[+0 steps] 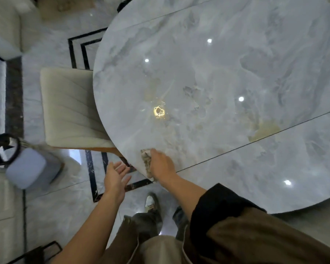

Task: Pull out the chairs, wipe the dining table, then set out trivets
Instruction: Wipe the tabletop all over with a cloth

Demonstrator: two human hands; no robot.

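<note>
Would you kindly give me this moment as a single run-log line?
step: wipe | right hand: holds cloth on table edge | left hand: open, holds nothing | chair: seat partly under table

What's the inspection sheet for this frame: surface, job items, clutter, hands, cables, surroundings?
Surface: round grey marble-look dining table, glossy, yellowish patches near its seam.
Job things: mottled beige cloth at near edge; cream padded chair partly under table; no trivets seen.
Clutter: nothing seen.
Hands: right hand holds cloth on tabletop; left hand open, off the edge.
Cables: nothing seen.
Surroundings: glossy marble floor with black inlay; pale blue bin, black liner.
</note>
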